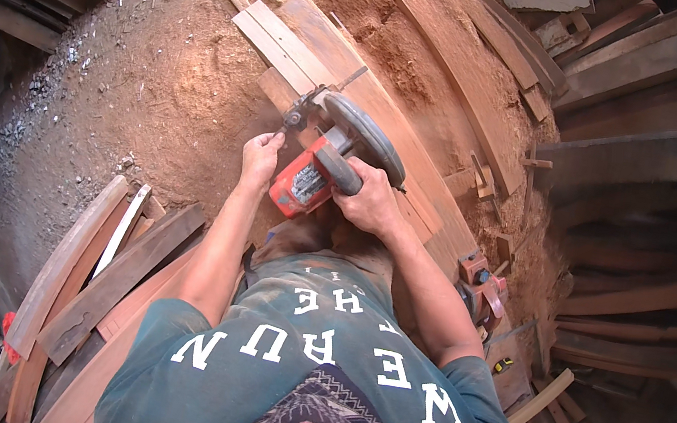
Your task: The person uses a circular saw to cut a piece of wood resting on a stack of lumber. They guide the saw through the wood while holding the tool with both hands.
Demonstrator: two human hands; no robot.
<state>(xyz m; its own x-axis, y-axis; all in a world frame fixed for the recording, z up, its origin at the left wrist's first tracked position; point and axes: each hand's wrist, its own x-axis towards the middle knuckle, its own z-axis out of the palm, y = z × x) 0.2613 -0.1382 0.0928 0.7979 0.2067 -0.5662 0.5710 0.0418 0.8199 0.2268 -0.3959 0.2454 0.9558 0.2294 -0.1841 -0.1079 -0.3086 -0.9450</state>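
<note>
A red and grey circular saw [303,184] rests on wood in front of me, its round blade guard tilted toward the far right. My right hand [369,201] is wrapped round its dark handle [339,168]. The fingers of my left hand [258,163] are closed together just below the metal bracket [299,114] on the saw's left side; what they pinch, if anything, is too small to make out. Under the saw runs a long wide plank [405,142], slanting from far left to near right. A narrower grooved board [282,43] lies along its left edge.
Sawdust [366,3] covers the ground around the plank. A curved board [468,94] lies to the right. Loose boards [122,282] are heaped at near left, and stacked timber [628,158] lines the right. Another red power tool [484,287] sits by my right forearm, near a tape measure [502,365].
</note>
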